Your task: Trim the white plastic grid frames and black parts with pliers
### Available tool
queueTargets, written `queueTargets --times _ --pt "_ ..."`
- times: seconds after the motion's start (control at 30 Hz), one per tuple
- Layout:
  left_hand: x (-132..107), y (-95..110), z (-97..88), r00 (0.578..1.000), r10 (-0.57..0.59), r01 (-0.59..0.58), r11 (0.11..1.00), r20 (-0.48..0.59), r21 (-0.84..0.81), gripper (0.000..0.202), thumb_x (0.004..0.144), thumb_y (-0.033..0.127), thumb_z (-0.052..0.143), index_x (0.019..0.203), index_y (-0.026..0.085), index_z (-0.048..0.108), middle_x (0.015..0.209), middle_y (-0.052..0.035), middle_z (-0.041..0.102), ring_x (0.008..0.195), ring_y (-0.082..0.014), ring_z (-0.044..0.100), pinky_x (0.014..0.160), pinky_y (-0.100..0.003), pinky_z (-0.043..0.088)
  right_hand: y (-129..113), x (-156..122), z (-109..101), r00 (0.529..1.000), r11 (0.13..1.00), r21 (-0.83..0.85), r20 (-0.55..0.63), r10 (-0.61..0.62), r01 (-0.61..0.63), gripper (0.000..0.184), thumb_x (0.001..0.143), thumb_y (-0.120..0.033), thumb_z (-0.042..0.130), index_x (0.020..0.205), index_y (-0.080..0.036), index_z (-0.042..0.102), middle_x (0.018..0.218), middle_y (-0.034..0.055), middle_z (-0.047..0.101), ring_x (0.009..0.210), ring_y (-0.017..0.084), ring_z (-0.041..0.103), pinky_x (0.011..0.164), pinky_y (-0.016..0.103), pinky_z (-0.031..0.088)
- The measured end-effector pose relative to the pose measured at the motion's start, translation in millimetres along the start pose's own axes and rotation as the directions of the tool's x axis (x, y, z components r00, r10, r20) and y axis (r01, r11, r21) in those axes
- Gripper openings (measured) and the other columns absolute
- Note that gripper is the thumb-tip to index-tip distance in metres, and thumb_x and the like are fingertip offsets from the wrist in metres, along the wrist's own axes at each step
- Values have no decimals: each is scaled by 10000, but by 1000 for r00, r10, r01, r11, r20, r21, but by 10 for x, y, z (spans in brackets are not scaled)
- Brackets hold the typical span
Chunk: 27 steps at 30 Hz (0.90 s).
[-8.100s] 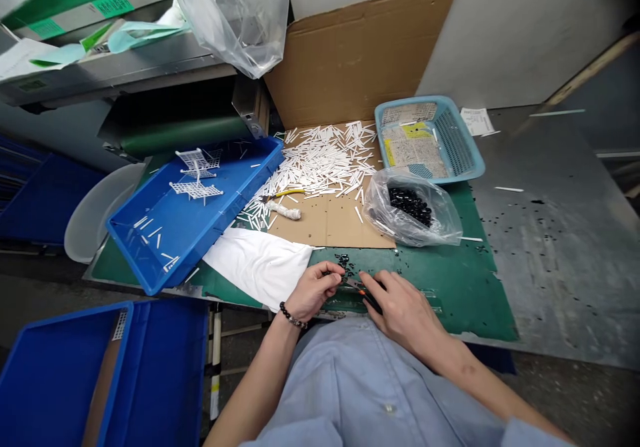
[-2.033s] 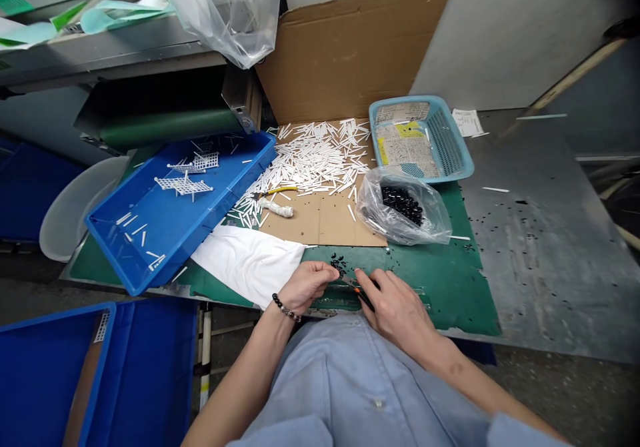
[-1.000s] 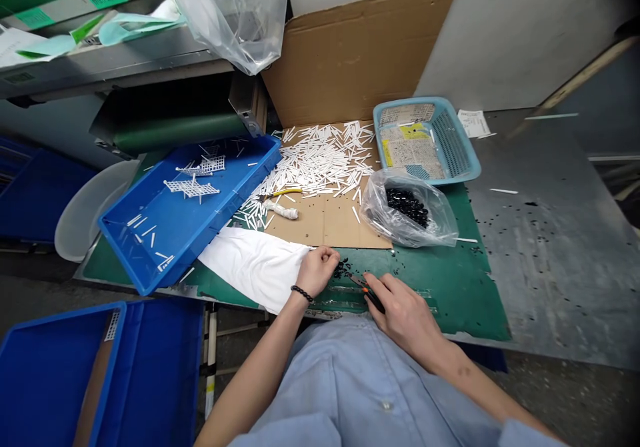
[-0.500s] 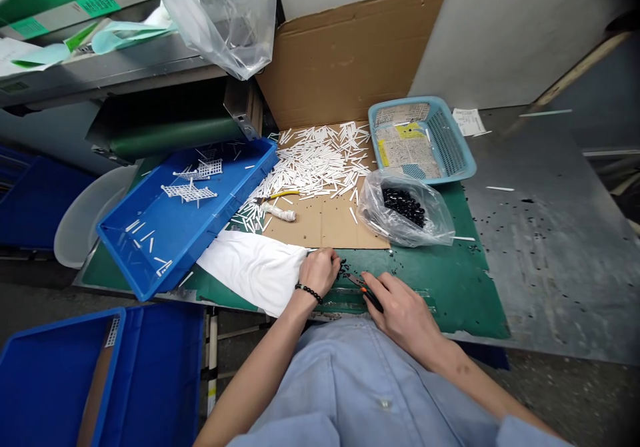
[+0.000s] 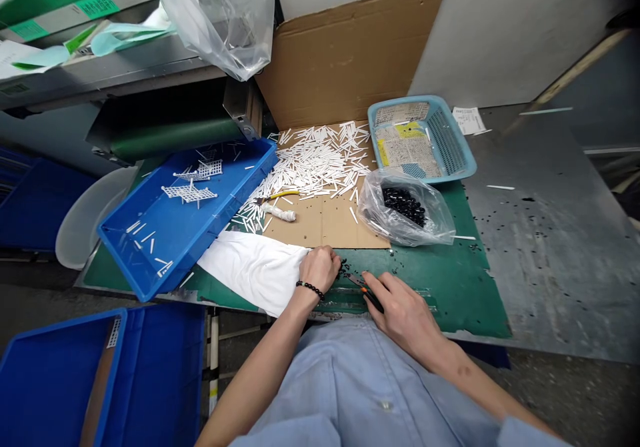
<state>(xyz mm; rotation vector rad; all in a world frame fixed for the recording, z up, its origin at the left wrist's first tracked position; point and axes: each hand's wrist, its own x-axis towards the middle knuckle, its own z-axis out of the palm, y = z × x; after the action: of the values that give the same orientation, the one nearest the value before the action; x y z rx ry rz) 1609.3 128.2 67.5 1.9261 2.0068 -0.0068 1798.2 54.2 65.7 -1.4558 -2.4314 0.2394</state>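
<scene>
My right hand (image 5: 404, 308) is wrapped round a pair of cutting pliers (image 5: 372, 295) with black and orange handles, their jaws pointing left. Close by on the left, my left hand (image 5: 320, 267) is closed in a pinch, and its fingertips hide whatever they hold. Small black pieces (image 5: 345, 266) lie on the green mat (image 5: 415, 263) between the fingertips and the plier jaws. A white cloth (image 5: 255, 267) lies flat against the left wrist. Beyond the right hand stands a clear plastic bag (image 5: 443, 223) with shiny black parts (image 5: 404, 205) inside.
White sticks (image 5: 320, 160) are heaped on a cardboard sheet (image 5: 330, 223), beside yellow-handled pliers (image 5: 284, 194) and a white wrapped piece (image 5: 279, 213). A blue tray (image 5: 173, 227) holding white lattice pieces (image 5: 190, 192) stands left. A light-blue basket (image 5: 463, 160) is at back right.
</scene>
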Motion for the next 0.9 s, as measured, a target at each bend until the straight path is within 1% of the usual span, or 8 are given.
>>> queueTargets --times 0.13,0.3,0.43,0.57,0.73,0.9 --pt "4 7 16 1000 25 -24 998 -13 49 221 877 306 477 837 206 670 870 -75 713 846 -220 660 719 -291 448 -1 1 8 1000 1000 1 -9 -1 1 375 926 -254 468 1293 -181 488 903 44 544 820 182 531 686 291 414" --pt "-58 51 16 995 86 -78 988 -57 135 243 897 263 419 934 171 641 949 -104 686 850 -238 658 721 -320 468 -4 6 -7 1000 1000 -2 -3 -1 1 376 925 -262 478 1292 -179 486 900 37 532 820 183 523 703 295 415" --pt "-114 54 -12 989 143 -134 975 -36 180 278 939 278 360 984 156 606 986 -118 662 859 -240 655 700 -330 480 -10 6 -16 1000 1000 -4 -4 5 -5 376 927 -258 475 1293 -178 484 903 35 529 820 183 521 708 298 415" --pt "-127 9 -38 984 179 -174 967 -12 185 265 955 288 357 984 170 592 1019 -110 657 880 -233 653 699 -323 484 -12 5 -12 1000 1000 -3 -3 3 -3 371 925 -260 475 1287 -180 488 907 36 530 817 184 521 697 298 414" --pt "-127 -38 -25 982 187 -179 971 -38 157 230 951 285 384 956 181 589 1008 -90 665 903 -229 648 729 -319 485 -11 7 -13 1000 1000 0 -7 -7 7 379 923 -257 478 1294 -178 479 903 37 528 812 185 520 695 299 417" --pt "-113 -39 17 984 176 -169 976 -38 138 252 946 276 371 967 177 602 998 -102 669 901 -231 646 745 -323 479 -14 0 -3 1000 1000 -7 -5 -11 11 391 922 -265 482 1303 -180 470 900 37 525 813 189 518 701 304 420"
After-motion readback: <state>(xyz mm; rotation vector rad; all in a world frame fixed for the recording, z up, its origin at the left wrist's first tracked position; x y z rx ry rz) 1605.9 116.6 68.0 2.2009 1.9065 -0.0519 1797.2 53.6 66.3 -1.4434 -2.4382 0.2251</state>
